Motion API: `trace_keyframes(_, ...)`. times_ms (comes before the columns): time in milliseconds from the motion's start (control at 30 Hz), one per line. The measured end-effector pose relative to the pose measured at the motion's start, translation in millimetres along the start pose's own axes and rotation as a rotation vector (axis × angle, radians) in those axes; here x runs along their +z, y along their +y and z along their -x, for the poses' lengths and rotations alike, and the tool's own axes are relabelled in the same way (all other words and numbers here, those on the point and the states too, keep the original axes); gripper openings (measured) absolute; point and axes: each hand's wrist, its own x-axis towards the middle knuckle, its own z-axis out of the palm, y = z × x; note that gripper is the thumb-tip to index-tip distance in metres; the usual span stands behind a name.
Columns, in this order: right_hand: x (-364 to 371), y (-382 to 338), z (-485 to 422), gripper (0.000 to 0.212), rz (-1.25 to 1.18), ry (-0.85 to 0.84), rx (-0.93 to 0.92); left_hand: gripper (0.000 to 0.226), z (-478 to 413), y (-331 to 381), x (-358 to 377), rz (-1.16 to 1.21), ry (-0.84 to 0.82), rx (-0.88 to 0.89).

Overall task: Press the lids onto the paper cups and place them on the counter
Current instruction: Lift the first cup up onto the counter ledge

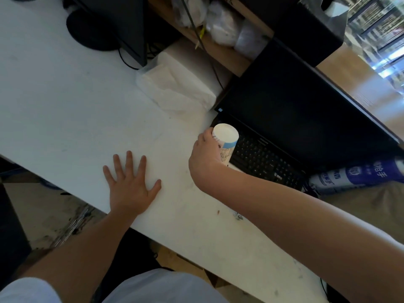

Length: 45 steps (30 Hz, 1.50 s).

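A: Head view, starting closest to you: your left hand (131,186) lies flat on the white surface (65,110), fingers spread wide, holding nothing.

B: And the right?

A: Your right hand (205,156) is wrapped around the side of a paper cup (225,141), just past the left hand and beside the keyboard (262,158) of the black laptop (295,119). The cup's top looks white and flat. You may already have a lid pressed on there, or it may be the cup's bottom turned upward; I cannot tell which.

B: Is it set down yet?

A: Your hand hides its lower end, so I cannot tell whether it rests on the surface or is lifted.

B: So how far along are you?

A: At best one cup is close to being placed. You have no other cups and no loose lids in sight, so what is left cannot be counted from here.

B: Anything farther back?

A: A blue-and-white bottle (354,178) lies on its side to your right, a pack of white tissues (175,88) sits behind the cup, and a dark monitor stand (94,31) is at the far end.
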Motion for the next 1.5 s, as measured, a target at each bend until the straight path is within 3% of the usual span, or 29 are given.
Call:
trace_keyframes(233,-1,-5,7,0.047,-0.05,0.039,-0.004,0.091,0,0,1,-0.007,0.002,-0.006)
trace_keyframes(367,-5,18,20,0.045,-0.222,0.024,-0.021,0.092,0,0,1,-0.017,-0.007,-0.013)
trace_keyframes(500,5,49,31,0.045,-0.655,0.147,-0.048,0.092,0,0,0,-0.021,-0.013,-0.018)
trace_keyframes(700,36,76,49,0.077,-1.602,0.148,-0.23,0.091,0,0,2,-0.016,-0.007,-0.007)
trace_keyframes(833,58,64,53,0.079,-1.992,0.197,-0.241,0.09,0,-1,3,-0.023,-0.01,-0.01)
trace_keyframes(1000,69,33,50,0.077,-2.314,0.265,-0.245,0.091,0,0,4,-0.047,-0.016,-0.017)
trace_keyframes(1233,69,-17,45,0.074,-2.639,0.402,-0.1,0.089,-1,-1,7,-0.052,-0.019,-0.017)
trace_keyframes(1500,64,-37,51,0.076,-2.726,0.397,-0.113,0.09,-6,0,4,-0.079,-0.129,-0.029)
